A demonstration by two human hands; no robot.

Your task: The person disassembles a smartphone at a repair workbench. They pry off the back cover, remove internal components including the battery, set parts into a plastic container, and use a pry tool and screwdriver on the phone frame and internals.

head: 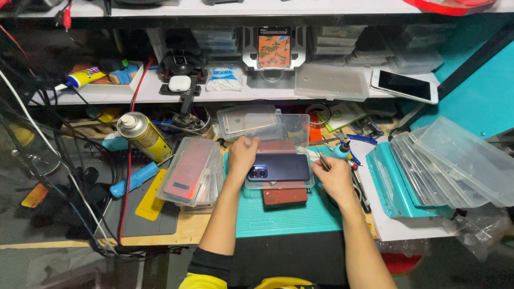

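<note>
A dark blue phone [282, 167], smooth and glossy with rounded corners and a small camera cluster at its left end, lies back-up across a shallow clear plastic tray [278, 184]. The tray rests on a reddish-brown slab [285, 197] that sits on a teal cutting mat [300, 217] with a fine printed grid, near the middle of the wooden surface [176, 227].

The left hand [242, 155] curls over the phone's left end, fingers bent down onto its edge and pressing it in place. The right hand [334, 176] sits just beside the phone's right end, its fingers pinched together on thin metal tweezers [323, 159] whose points angle up and away from the phone.

To the left, a stack of clear rectangular cases [190, 172] holds a pinkish-red phone back. Further left, a yellow metal spray can [143, 136] with a white cap lies tilted, and a blue-handled tool [134, 179] rests near a flat yellow plastic piece [151, 195]. Behind the phone stand more hazy, transparent lidded boxes [265, 126]. On the right, a fanned pile of frosted plastic boxes [455, 163] leans over a teal tray. On the white shelf [214, 93] above, a lit phone stands upright in a metal stand [273, 48], and a white phone [404, 85] lies flat.
</note>
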